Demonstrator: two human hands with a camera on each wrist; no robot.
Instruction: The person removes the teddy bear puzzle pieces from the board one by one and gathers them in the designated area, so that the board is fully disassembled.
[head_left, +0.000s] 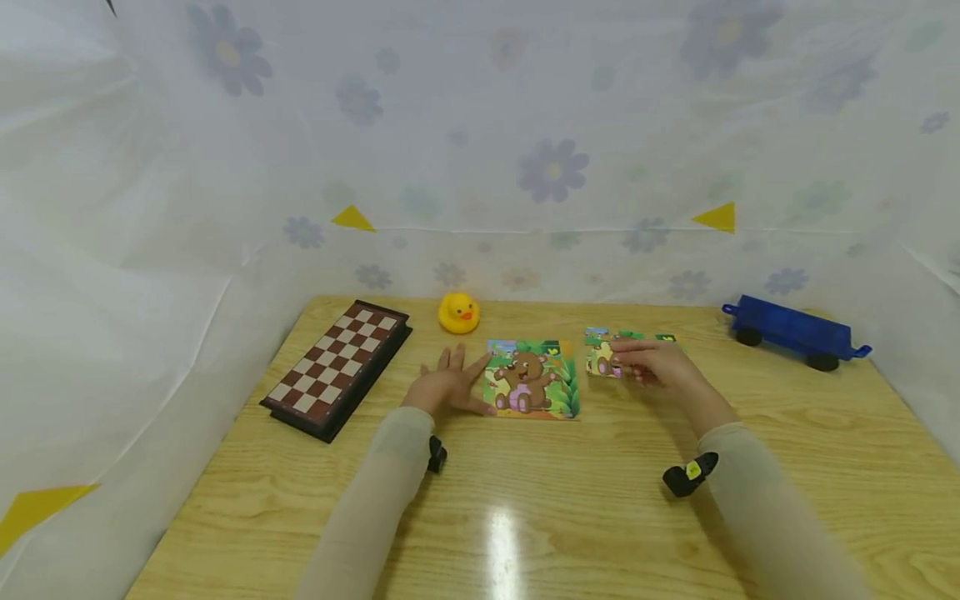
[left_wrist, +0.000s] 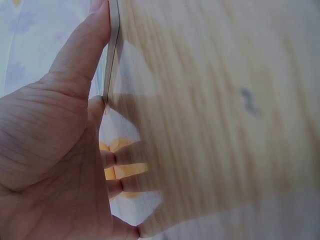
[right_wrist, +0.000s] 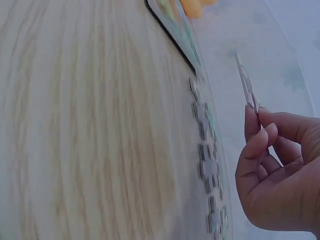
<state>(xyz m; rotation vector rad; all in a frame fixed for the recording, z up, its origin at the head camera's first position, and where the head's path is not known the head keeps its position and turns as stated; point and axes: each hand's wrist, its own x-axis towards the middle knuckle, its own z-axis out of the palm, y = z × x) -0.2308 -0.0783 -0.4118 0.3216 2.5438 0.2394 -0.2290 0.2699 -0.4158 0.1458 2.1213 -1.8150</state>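
A bear picture board [head_left: 528, 379] lies flat near the middle of the table. My left hand [head_left: 447, 386] rests at its left side with fingers spread; the thumb touches the board's edge in the left wrist view. Right of the board, jigsaw pieces [head_left: 597, 358] with a similar bear picture lie on the table, partly covered by my right hand [head_left: 663, 364]. The right wrist view shows the right hand pinching a thin puzzle piece [right_wrist: 246, 82] between thumb and finger, raised off the table. Its printed face is hard to see there.
A yellow rubber duck [head_left: 458, 314] sits behind the left hand. At the left lies a folded checkered chessboard [head_left: 337, 362]. A blue toy wagon [head_left: 791, 329] stands at the back right, near the flowered curtain [head_left: 480, 167] around the wooden table [head_left: 570, 517].
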